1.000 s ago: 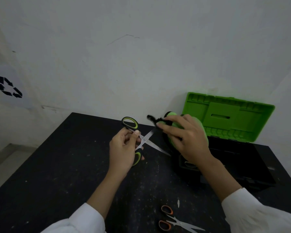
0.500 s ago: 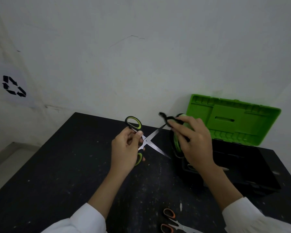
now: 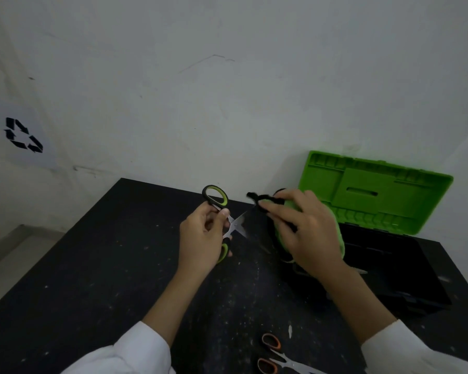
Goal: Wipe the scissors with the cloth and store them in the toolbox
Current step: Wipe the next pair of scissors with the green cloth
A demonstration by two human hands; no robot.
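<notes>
Centre frame: left hand [image 3: 203, 236] grips the spread green-handled scissors [image 3: 224, 222]; right hand [image 3: 305, 233] pinches the cloth [image 3: 270, 203], apparently at a blade tip. Wiping underway; open toolbox [image 3: 376, 190] at right awaits them.

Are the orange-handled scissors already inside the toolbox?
No, the orange-handled scissors lie on the black table, outside the open toolbox.
</notes>
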